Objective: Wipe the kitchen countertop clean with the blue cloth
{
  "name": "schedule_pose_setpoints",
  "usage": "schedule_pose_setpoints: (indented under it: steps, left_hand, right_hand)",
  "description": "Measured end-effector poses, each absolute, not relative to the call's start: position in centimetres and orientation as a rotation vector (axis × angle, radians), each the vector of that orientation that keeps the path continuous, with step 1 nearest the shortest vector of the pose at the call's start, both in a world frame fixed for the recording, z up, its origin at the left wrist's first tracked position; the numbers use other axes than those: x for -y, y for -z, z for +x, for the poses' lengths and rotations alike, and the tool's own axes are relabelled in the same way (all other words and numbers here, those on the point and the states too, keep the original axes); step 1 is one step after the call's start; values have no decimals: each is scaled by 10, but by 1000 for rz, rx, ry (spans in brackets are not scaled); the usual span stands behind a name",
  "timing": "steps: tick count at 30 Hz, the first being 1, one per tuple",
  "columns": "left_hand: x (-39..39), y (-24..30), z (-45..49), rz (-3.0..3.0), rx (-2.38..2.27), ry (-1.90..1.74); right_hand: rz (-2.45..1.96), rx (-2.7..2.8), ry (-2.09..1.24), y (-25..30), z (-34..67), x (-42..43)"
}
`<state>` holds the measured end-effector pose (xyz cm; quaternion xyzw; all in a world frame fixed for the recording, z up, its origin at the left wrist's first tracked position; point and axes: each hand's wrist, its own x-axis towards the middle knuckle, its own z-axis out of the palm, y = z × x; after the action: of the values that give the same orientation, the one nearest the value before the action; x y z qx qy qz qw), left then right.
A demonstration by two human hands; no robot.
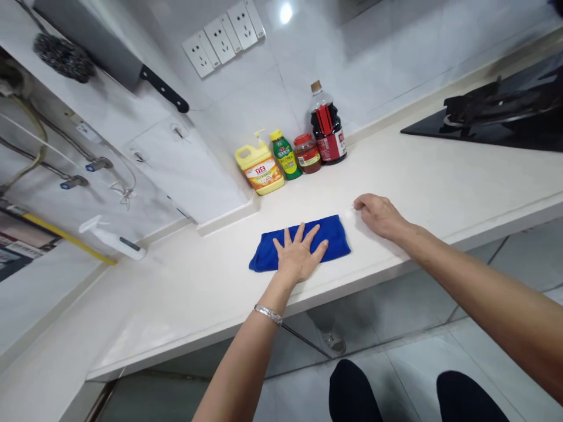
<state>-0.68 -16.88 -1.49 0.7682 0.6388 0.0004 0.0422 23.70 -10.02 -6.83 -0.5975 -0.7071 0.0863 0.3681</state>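
Note:
A folded blue cloth (336, 237) lies flat on the white countertop (189, 293). My left hand (298, 255) rests on the cloth with its fingers spread, palm down, and a silver bracelet (267, 315) circles that wrist. To the right of the cloth, my right hand (379, 215) is low over the counter, apart from the cloth. Its fingers are curled and pressed together. What they hold, if anything, is too small or hidden to make out.
Along the wall stand a yellow detergent jug (263, 171), a green bottle (285, 155), a red-lidded jar (308, 153) and a dark sauce bottle (329, 132). A black gas stove (492, 126) is at the right. A white spray bottle (112, 239) and hanging cleaver (109, 44) are left.

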Motion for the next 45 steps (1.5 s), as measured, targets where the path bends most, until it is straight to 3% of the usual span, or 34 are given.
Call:
schedule_pose_setpoints:
  steps: [8, 29, 37, 45]
  left_hand:
    - [120, 11, -93, 2221, -2136, -17]
    - [10, 11, -161, 2080, -2324, -28]
    - [20, 12, -159, 2089, -2310, -69]
    - [83, 13, -117, 2163, -2240, -22]
  right_hand:
    - [-1087, 2182, -142, 79, 272, 95]
    - [-1126, 2147, -3, 76, 268, 102]
    - [-1140, 2151, -3, 77, 268, 99]
    - [-1194, 2147, 4, 71, 261, 101]
